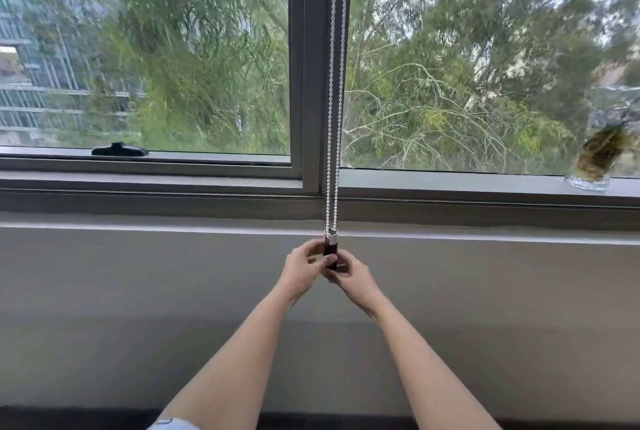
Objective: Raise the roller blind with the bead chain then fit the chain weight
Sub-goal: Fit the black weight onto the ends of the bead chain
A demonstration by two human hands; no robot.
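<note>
A white bead chain (pixel 334 90) hangs as a double strand down the grey window post (pixel 311 66) in the middle of the head view. At its lower end sits a dark cylindrical chain weight (pixel 330 249) with a silver cap, just below the sill. My left hand (pixel 302 270) grips the weight from the left, thumb across its front. My right hand (pixel 349 274) holds it from the right and below, hiding its lower end. The roller blind itself is out of view above.
A grey window sill (pixel 450 184) runs across the view, with a grey wall beneath it. A glass vase with a dried plant (pixel 595 166) stands on the sill at the right. A black window handle (pixel 119 150) lies on the left frame.
</note>
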